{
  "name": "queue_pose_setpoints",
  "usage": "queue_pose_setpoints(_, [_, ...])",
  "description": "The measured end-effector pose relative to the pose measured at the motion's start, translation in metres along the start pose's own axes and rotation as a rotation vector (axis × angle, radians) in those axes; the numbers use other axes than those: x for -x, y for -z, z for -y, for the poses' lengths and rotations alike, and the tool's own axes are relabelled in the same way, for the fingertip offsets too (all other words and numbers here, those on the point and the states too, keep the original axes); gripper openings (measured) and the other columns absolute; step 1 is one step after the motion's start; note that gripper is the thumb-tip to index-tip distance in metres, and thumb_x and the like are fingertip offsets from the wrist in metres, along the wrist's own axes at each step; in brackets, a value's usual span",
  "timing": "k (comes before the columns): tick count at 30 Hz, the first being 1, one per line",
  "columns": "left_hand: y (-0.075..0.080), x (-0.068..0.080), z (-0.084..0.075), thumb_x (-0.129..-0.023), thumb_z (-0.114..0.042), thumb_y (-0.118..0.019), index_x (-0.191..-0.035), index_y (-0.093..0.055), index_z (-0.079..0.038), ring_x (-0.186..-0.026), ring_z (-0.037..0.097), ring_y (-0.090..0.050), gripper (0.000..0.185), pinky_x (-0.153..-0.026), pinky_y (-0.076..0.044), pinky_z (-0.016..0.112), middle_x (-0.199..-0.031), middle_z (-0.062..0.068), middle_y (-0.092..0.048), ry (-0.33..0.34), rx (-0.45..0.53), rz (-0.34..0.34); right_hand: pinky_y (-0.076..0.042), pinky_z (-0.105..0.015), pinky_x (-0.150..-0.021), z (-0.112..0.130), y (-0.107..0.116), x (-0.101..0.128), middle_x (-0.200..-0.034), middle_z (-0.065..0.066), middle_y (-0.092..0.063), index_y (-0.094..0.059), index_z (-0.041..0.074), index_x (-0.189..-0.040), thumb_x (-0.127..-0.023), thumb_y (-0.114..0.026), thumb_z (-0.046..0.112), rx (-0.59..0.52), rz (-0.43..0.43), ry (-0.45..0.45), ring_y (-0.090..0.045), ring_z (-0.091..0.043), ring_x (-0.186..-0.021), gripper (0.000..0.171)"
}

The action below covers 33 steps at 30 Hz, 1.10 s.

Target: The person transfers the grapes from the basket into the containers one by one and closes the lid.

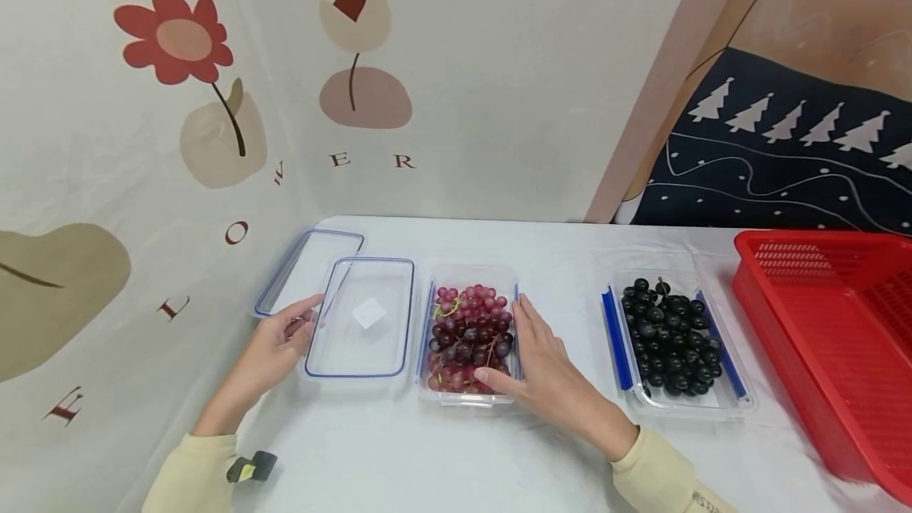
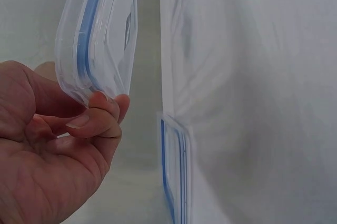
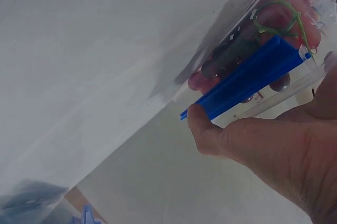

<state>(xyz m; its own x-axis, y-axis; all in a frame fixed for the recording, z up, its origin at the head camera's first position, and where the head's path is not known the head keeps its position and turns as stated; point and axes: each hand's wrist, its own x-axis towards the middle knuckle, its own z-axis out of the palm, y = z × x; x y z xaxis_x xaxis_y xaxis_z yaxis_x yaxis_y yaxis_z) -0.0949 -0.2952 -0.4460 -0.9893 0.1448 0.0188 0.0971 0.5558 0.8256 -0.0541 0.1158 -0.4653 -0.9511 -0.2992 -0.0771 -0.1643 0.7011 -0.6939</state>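
Note:
My left hand point(image 1: 281, 347) pinches the left edge of a clear lid point(image 1: 392, 351) with a blue seal and a small white square on it. In the left wrist view, thumb and fingers meet at the corner of this lid point(image 2: 89, 40). My right hand point(image 1: 549, 366) lies along the right side of a clear container point(image 1: 456, 400) of red and dark purple grapes point(image 1: 470, 331), its thumb reaching over the front. Seen from the right wrist, a fingertip point(image 3: 197, 116) touches the end of a blue side clip point(image 3: 245, 82) on the container.
A second blue-sealed lid point(image 1: 267, 307) lies at the back left. To the right stands another clear container point(image 1: 737, 410) with black grapes point(image 1: 670, 335) and blue side clips. The red plastic basket point(image 1: 819, 418) fills the right edge. Printed cloth point(image 1: 484, 101) hangs behind the white tabletop point(image 1: 399, 450).

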Motion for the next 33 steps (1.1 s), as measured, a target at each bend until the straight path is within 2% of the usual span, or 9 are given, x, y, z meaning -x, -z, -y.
queue_pose_setpoints(7, [-0.003,-0.005,-0.011,-0.109,0.008,-0.050,-0.156,-0.050,0.011,-0.073,0.011,-0.046,0.048,-0.056,-0.039,0.022,-0.109,0.018,-0.055,-0.002,0.058,0.013,-0.013,-0.073,-0.125,0.001,0.001,-0.001,-0.181,-0.020,0.001,-0.007,-0.001,-0.173,-0.113,-0.054,0.054,0.015,-0.052,0.046,-0.006,-0.041,-0.165,0.094])
queue_pose_setpoints(14, [-0.005,-0.007,-0.022,-0.110,0.006,-0.051,-0.158,-0.049,0.009,-0.073,0.013,-0.046,0.049,-0.056,-0.039,0.022,-0.109,0.017,-0.055,0.015,0.049,0.035,-0.014,-0.064,-0.128,0.002,0.000,-0.002,-0.181,-0.020,-0.002,-0.011,-0.004,-0.172,-0.119,-0.042,0.046,0.024,-0.081,0.061,-0.008,-0.041,-0.165,0.080])
queue_pose_setpoints(23, [-0.011,-0.008,-0.037,-0.109,0.006,-0.052,-0.159,-0.047,0.009,-0.075,0.014,-0.047,0.050,-0.057,-0.041,0.023,-0.111,0.017,-0.056,0.012,0.050,0.077,-0.016,-0.065,-0.128,0.000,0.000,-0.005,-0.181,-0.020,-0.006,-0.016,-0.006,-0.171,-0.119,-0.042,0.040,0.028,-0.111,0.076,-0.011,-0.042,-0.164,0.074])
queue_pose_setpoints(33, [-0.030,-0.014,-0.048,-0.109,0.006,-0.051,-0.160,-0.046,0.008,-0.079,0.018,-0.051,0.051,-0.059,-0.043,0.023,-0.116,0.019,-0.059,0.002,0.061,0.099,-0.017,-0.066,-0.127,0.004,-0.001,-0.008,-0.180,-0.020,-0.010,-0.022,-0.008,-0.169,-0.119,-0.045,0.034,0.017,-0.150,0.064,-0.015,-0.044,-0.164,0.070])
